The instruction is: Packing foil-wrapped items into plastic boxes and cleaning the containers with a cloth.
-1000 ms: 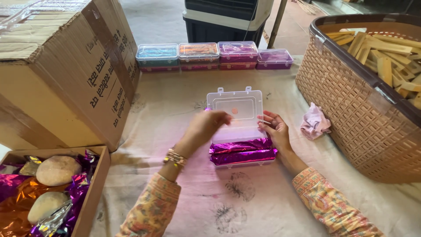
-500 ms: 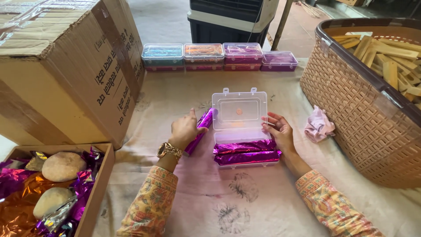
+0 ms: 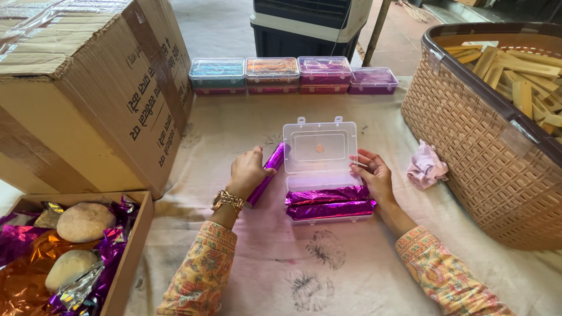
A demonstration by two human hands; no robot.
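A clear plastic box (image 3: 319,147) stands open on the cloth-covered table, its lid tilted up. Two purple foil-wrapped sticks (image 3: 329,202) lie side by side in its base. My left hand (image 3: 249,171) grips a third purple foil-wrapped stick (image 3: 267,174) just left of the box, pointing up and away. My right hand (image 3: 373,176) rests against the right edge of the box, fingers touching the lid and the base.
Several filled, closed boxes (image 3: 293,74) line the far edge. A large cardboard carton (image 3: 88,88) stands left; below it an open carton (image 3: 70,251) holds foil sheets and two stones. A woven basket (image 3: 486,134) of wooden sticks stands right, with a crumpled pink cloth (image 3: 426,166) beside it.
My left hand left the box, moved to the left and took hold of a purple wrapped stick. My right hand stayed at the box's right edge.
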